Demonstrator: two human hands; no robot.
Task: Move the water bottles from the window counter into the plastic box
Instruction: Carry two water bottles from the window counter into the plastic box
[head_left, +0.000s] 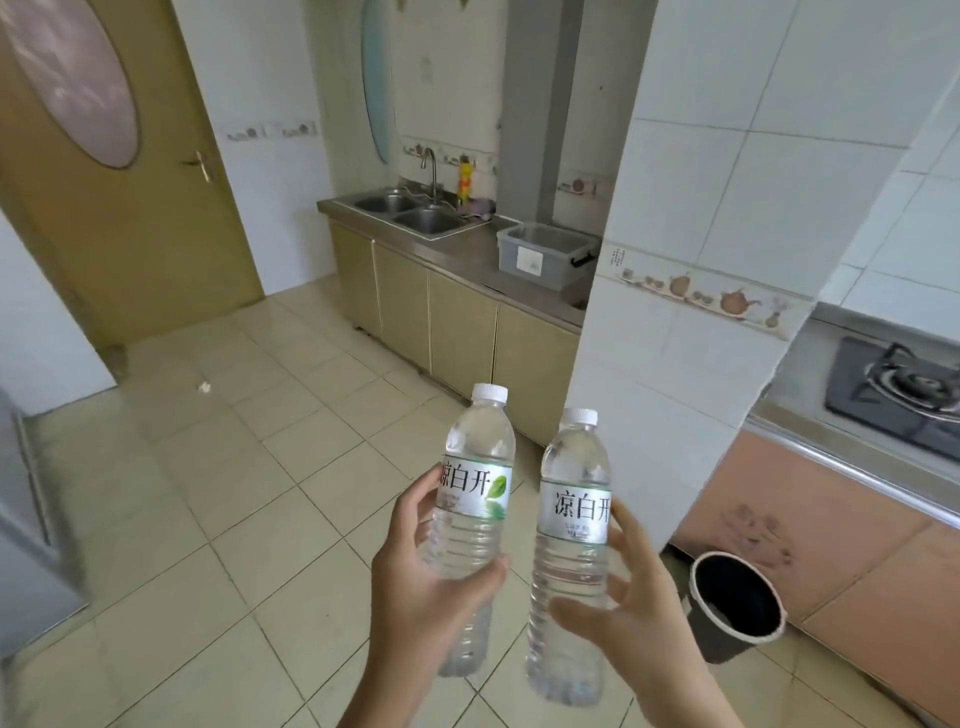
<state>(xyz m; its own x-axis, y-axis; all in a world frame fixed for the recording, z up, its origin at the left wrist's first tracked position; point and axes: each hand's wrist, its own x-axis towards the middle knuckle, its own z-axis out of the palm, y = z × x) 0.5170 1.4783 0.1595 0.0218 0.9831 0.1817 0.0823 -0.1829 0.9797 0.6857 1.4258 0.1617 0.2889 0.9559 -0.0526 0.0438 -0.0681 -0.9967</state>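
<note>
Hands first: left hand (426, 577) wrapped around left bottle (470, 525) at mid-body, fingers curled behind, thumb across front, closed firmly on it. Right hand (628, 597) cupping right bottle (571, 551) from its outer side, fingers spread and only partly curled, thumb low in front; looser hold but bottle clearly carried. Both bottles upright, white caps up, labels facing back, side by side and apart, not touching. Probably gripped mid-body to keep weight balanced while walking, one per hand to halve trips.

Forearms reaching forward and slightly up, wrists near level, palms turned inward toward each other.

Below and right of right hand: black bin (735, 597) on tiled floor, against pink cabinet. Farther right: gas hob (904, 389) on counter.

Ahead of both hands, well apart: white tiled pillar (691, 260), then grey plastic box (545, 254) on steel counter, lid off, partly hidden by pillar edge. Contents not readable. Sink (410, 210) just left of box.

Window counter not in view. Judgement: mid-carry, drop-off pending; approach needs clearing pillar corner.
</note>
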